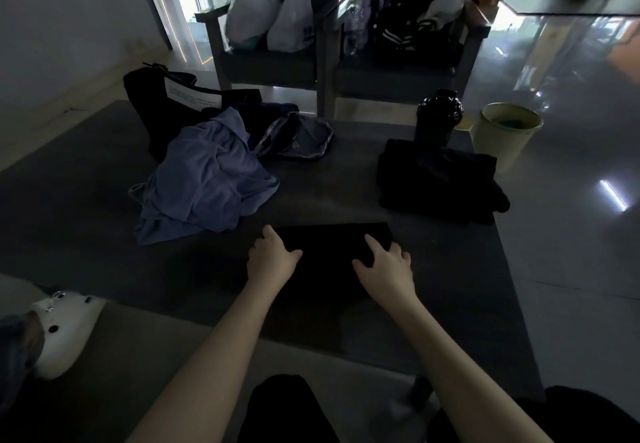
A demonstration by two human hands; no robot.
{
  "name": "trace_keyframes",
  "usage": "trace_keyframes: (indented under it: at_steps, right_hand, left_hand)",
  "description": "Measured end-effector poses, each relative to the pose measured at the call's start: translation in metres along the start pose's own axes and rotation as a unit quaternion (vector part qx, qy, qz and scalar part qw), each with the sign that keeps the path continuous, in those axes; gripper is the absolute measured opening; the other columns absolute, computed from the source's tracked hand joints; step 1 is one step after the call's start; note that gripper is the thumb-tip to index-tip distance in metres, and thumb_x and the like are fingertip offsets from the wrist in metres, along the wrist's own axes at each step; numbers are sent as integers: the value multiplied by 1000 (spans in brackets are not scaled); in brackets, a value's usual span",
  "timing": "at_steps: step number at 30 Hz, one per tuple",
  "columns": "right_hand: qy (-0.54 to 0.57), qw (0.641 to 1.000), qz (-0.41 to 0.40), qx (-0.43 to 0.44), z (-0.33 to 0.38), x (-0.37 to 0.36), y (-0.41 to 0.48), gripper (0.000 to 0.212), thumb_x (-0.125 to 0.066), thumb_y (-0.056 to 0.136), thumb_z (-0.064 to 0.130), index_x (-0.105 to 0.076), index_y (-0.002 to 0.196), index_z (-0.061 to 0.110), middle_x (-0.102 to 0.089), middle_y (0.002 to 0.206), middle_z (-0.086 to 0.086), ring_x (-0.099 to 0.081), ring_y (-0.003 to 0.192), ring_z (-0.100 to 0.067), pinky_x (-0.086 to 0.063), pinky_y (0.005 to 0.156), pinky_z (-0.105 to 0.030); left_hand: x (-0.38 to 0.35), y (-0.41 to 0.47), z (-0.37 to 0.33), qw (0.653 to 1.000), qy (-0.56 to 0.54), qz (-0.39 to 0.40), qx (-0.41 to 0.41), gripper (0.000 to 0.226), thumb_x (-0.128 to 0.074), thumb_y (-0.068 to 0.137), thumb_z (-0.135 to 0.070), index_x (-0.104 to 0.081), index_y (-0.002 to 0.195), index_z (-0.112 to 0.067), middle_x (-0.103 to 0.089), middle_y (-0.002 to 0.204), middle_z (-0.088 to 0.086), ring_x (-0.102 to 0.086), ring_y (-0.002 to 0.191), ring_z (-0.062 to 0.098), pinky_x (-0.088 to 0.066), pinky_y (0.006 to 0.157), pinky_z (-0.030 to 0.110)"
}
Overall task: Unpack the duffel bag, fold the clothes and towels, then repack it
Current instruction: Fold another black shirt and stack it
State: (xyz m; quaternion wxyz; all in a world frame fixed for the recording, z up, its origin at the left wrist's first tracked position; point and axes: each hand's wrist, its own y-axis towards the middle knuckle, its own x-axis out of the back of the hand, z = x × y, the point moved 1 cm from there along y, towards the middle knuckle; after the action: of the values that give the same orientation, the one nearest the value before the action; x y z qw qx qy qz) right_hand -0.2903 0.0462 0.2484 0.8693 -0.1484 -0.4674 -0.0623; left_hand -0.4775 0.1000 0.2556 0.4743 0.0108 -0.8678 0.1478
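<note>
A flat black garment [329, 245] lies on the dark table [86, 235] right in front of me. My left hand [272, 257] rests on its left edge with fingers spread. My right hand [386, 264] presses on its right part, fingers also spread. A crumpled blue-purple garment [204, 176] sits in a heap to the left. Behind it stands the black duffel bag [149, 103] with a white label, and a small open pouch [304, 138] lies beside it. A stack of folded black clothes [440, 179] sits at the right.
A black shaker bottle [438, 117] stands behind the folded stack. A pale bin [505, 134] is on the floor past the table's right corner. Two chairs hold white plastic bags [273, 10] and dark items. A white shoe [59, 328] shows at the lower left.
</note>
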Motion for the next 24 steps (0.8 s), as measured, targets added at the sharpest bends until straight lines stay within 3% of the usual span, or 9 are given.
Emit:
trace_keyframes:
  at_steps: [2, 4, 6, 8, 12, 14, 16, 20, 24]
  right_hand:
    - [86, 996, 4, -1, -2, 7, -3, 60, -56, 92, 29, -31, 147, 28, -30, 145, -15, -54, 104, -20, -48, 86, -26]
    - [141, 990, 6, 7, -5, 11, -6, 60, -59, 91, 20, -36, 145, 26, -35, 142, -14, -49, 72, -3, -40, 62, -7]
    - [176, 984, 4, 9, -9, 15, -9, 60, -61, 89, 15, -39, 144, 24, -39, 139, -14, -44, 68, 2, -38, 51, -2]
    - [199, 980, -8, 13, -11, 23, -15, 60, -63, 88, 11, -41, 143, 23, -37, 142, -15, -49, 76, 0, -38, 54, 1]
    - [227, 972, -59, 26, -15, 53, -19, 59, -64, 88, 10, -42, 142, 20, -27, 149, -15, -52, 117, -18, -37, 76, -3]
    - [240, 966, -85, 44, -20, 71, -14, 59, -64, 88, 8, -43, 142, 19, -25, 151, -15, -62, 85, -6, -43, 64, -1]
    - [249, 962, -107, 47, -26, 90, -5, 58, -63, 88, 6, -43, 142, 18, -21, 153, -14, -56, 60, -2, -43, 56, -2]
    - [255, 956, -145, 30, -41, 130, 18, 57, -61, 89, 6, -44, 141, 18, -25, 151, -12, -56, 90, -9, -38, 53, 2]
    - [259, 945, -198, 38, -57, 168, 54, 56, -63, 87, 6, -47, 139, 17, -42, 133, -9, -48, 76, 4, -37, 57, 3]
  left_hand:
    - [0, -2, 1, 1000, -27, -3, -2, 80, -72, 82, -34, -25, 141, -6, -48, 134, 16, -52, 118, 32, -49, 93, 40]
    - [2, -7, 1, 998, -57, -14, -19, 79, -72, 83, -29, -24, 142, -7, -46, 137, 14, -52, 119, 29, -48, 90, 35]
    - [3, -13, -2, 994, -96, -21, -42, 76, -67, 88, -23, -20, 146, -10, -37, 145, 12, -48, 124, 27, -42, 85, 27]
    - [5, -18, -9, 988, -135, -17, -67, 73, -61, 91, -20, -17, 149, -14, -30, 150, 9, -43, 129, 26, -36, 87, 26]
    - [14, -21, -35, 971, -207, 1, -119, 66, -53, 96, -15, -16, 151, -17, -22, 154, 8, -29, 139, 22, -26, 96, 21]
    - [20, -18, -54, 959, -246, 12, -138, 64, -48, 96, -9, -16, 151, -17, -18, 157, 7, -23, 142, 20, -22, 98, 20]
    - [23, -14, -75, 952, -261, 23, -159, 64, -45, 95, -4, -16, 151, -18, -16, 158, 6, -20, 143, 18, -21, 99, 19]
    - [25, -1, -126, 940, -269, 28, -206, 64, -48, 96, -5, -18, 150, -20, -22, 154, 3, -30, 135, 12, -31, 93, 7]
    - [19, 20, -181, 928, -285, 23, -240, 62, -49, 96, -8, -21, 149, -24, -27, 151, 5, -35, 133, 17, -34, 93, 18]
